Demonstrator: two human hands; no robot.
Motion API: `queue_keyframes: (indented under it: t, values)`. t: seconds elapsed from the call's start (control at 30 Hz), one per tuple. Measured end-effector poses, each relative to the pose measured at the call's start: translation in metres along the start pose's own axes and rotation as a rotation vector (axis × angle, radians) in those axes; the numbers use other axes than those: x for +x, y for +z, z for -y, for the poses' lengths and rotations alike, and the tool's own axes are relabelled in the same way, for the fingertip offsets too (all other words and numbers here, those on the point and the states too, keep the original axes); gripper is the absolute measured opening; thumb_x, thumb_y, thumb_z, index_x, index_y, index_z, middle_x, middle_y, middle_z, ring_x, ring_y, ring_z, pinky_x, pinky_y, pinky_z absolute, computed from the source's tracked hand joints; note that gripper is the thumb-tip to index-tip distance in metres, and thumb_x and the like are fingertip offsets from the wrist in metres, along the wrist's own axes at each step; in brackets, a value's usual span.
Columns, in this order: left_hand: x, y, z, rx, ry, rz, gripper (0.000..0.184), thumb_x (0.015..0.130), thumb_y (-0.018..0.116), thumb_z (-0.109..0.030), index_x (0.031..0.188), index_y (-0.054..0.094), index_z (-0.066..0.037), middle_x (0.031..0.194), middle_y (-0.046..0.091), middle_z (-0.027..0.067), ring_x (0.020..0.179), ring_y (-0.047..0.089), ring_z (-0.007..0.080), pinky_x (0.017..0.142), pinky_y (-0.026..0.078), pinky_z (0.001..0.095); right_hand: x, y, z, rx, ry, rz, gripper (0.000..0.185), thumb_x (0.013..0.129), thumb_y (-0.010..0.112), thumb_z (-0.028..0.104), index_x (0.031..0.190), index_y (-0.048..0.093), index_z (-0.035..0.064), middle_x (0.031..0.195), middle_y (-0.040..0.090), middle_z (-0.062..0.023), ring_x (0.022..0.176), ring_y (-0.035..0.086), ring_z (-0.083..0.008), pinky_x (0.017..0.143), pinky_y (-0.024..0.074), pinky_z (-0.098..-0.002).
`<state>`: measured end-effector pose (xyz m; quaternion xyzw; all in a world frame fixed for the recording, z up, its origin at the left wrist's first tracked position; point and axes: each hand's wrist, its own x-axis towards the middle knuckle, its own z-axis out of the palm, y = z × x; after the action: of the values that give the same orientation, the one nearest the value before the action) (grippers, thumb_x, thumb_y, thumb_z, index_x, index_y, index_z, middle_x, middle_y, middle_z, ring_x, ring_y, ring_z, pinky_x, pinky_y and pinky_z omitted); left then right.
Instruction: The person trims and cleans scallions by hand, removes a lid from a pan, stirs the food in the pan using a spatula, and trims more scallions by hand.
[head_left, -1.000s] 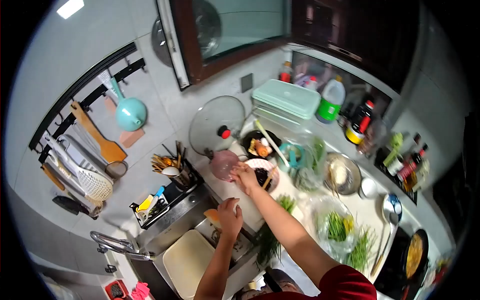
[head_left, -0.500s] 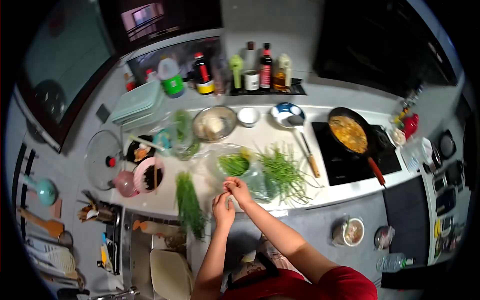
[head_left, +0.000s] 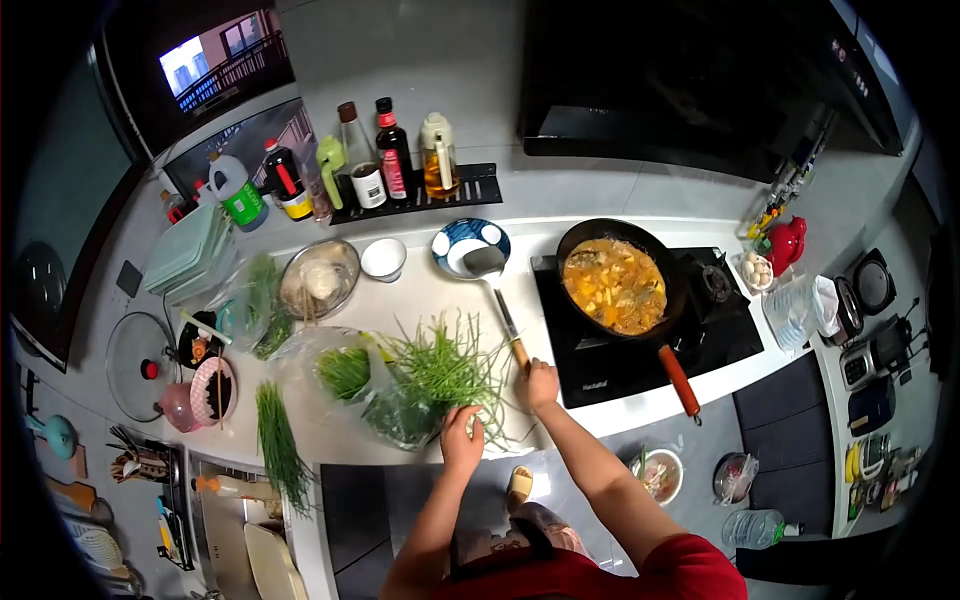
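the end of the spatula's (head_left: pixel 507 318) wooden handle is covered by the right hand (head_left: pixel 541 385), so how tightly the fingers close cannot be told; they are curled at the handle's end. the palm of the left hand (head_left: pixel 462 440) is turned out of sight. its fingers are loosely bent beside the root ends of the loose greens (head_left: pixel 452 362), and whether it touches or holds any stalk is unclear. both forearms reach forward from the lower edge, the right one slanting up and to the left, its upper part covered by a red sleeve (head_left: pixel 690 565).

the spatula lies on the counter (head_left: pixel 405 296), its dark blade resting over a blue and white bowl (head_left: pixel 463 238) and hiding part of the inside. a clear plastic bag (head_left: pixel 395 412) sits left of the loose greens, its folds blurring what is in it. right of the spatula, a pan (head_left: pixel 655 250) of yellowish-brown food stands on the black stove (head_left: pixel 600 384), its red-brown handle jutting past the counter's front edge.
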<state>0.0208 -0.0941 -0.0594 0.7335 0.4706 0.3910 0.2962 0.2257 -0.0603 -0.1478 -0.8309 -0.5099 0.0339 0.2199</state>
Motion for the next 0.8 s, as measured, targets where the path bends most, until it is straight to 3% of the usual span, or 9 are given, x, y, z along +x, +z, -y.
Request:
queue_keyframes:
  t: [0.13,0.23,0.27,0.47,0.57,0.6,0.63,0.7,0.8]
  values:
    - [0.002,0.027,-0.010,-0.031,-0.131,0.038,0.019,0.076,0.056,-0.008,0.095,0.061,-0.009,0.093,0.057,0.0120,0.088,0.054,0.0320,0.077,0.043,0.0379,0.023,0.001,-0.003,-0.006,0.005,0.248,0.030,0.074,0.056,0.019,0.094,0.048,0.0000,0.087,0.059,-0.0190,0.083,0.058,-0.0337,0.073,0.0476,-0.0417]
    - [0.011,0.033,-0.014,-0.025,-0.110,-0.011,0.019,0.076,0.056,-0.006,0.094,0.061,-0.009,0.092,0.057,0.0124,0.087,0.054,0.0322,0.076,0.044,0.0381,0.029,-0.024,0.018,0.247,0.075,0.161,0.031,0.074,0.055,0.018,0.094,0.042,-0.0027,0.091,0.054,-0.0264,0.072,0.058,-0.0397,0.067,0.0483,-0.0459]
    - [0.016,0.034,-0.015,-0.043,-0.104,-0.027,0.019,0.076,0.056,-0.006,0.095,0.061,-0.009,0.092,0.057,0.0125,0.087,0.054,0.0323,0.076,0.044,0.0381,0.029,-0.030,0.020,0.276,0.000,0.075,0.028,0.075,0.055,0.017,0.091,0.042,-0.0016,0.089,0.053,-0.0276,0.068,0.056,-0.0425,0.064,0.0479,-0.0474]
    - [0.047,0.038,-0.032,-0.125,-0.124,-0.064,0.019,0.076,0.055,-0.001,0.094,0.061,-0.006,0.091,0.058,0.0126,0.088,0.055,0.0318,0.075,0.045,0.0361,0.007,-0.123,0.035,0.483,-0.082,-0.084,0.042,0.079,0.054,0.011,0.116,0.040,-0.0019,0.093,0.056,-0.0243,0.079,0.057,-0.0404,0.069,0.0465,-0.0439]
    - [0.060,0.046,-0.038,-0.153,-0.039,-0.077,0.021,0.075,0.055,0.000,0.094,0.061,-0.007,0.091,0.058,0.0122,0.087,0.055,0.0314,0.075,0.045,0.0355,-0.006,-0.162,0.029,0.702,0.019,-0.052,0.042,0.083,0.056,0.014,0.121,0.041,0.0040,0.084,0.059,-0.0177,0.075,0.060,-0.0305,0.069,0.0469,-0.0351]
    - [0.062,0.049,-0.042,-0.131,-0.020,-0.080,0.021,0.074,0.055,0.002,0.093,0.061,-0.006,0.092,0.058,0.0119,0.086,0.056,0.0309,0.075,0.045,0.0347,-0.011,-0.169,0.020,0.785,-0.004,-0.043,0.041,0.083,0.055,0.016,0.120,0.041,0.0065,0.083,0.060,-0.0187,0.074,0.060,-0.0327,0.066,0.0470,-0.0365]
    - [0.062,0.053,-0.044,-0.140,-0.015,-0.065,0.021,0.074,0.055,0.002,0.093,0.061,-0.006,0.092,0.058,0.0119,0.086,0.056,0.0309,0.075,0.045,0.0345,-0.018,-0.183,0.016,0.823,0.044,-0.073,0.037,0.084,0.056,0.016,0.118,0.046,0.0069,0.078,0.060,-0.0141,0.069,0.060,-0.0222,0.063,0.0464,-0.0313]
    - [0.063,0.061,-0.048,-0.159,-0.010,-0.035,0.022,0.074,0.054,0.002,0.093,0.061,-0.006,0.092,0.058,0.0118,0.086,0.056,0.0308,0.075,0.045,0.0341,-0.033,-0.195,-0.011,0.979,0.162,-0.033,0.035,0.084,0.057,0.016,0.116,0.051,0.0060,0.074,0.060,-0.0069,0.064,0.055,-0.0123,0.058,0.0446,-0.0261]
    - [0.059,0.076,-0.051,-0.195,0.016,-0.026,0.021,0.074,0.053,0.003,0.092,0.061,-0.005,0.092,0.058,0.0119,0.086,0.056,0.0296,0.074,0.045,0.0338,-0.047,-0.230,-0.046,1.093,0.260,-0.032,0.035,0.084,0.056,0.015,0.117,0.052,0.0046,0.068,0.057,-0.0002,0.053,0.046,-0.0047,0.047,0.0371,-0.0197]
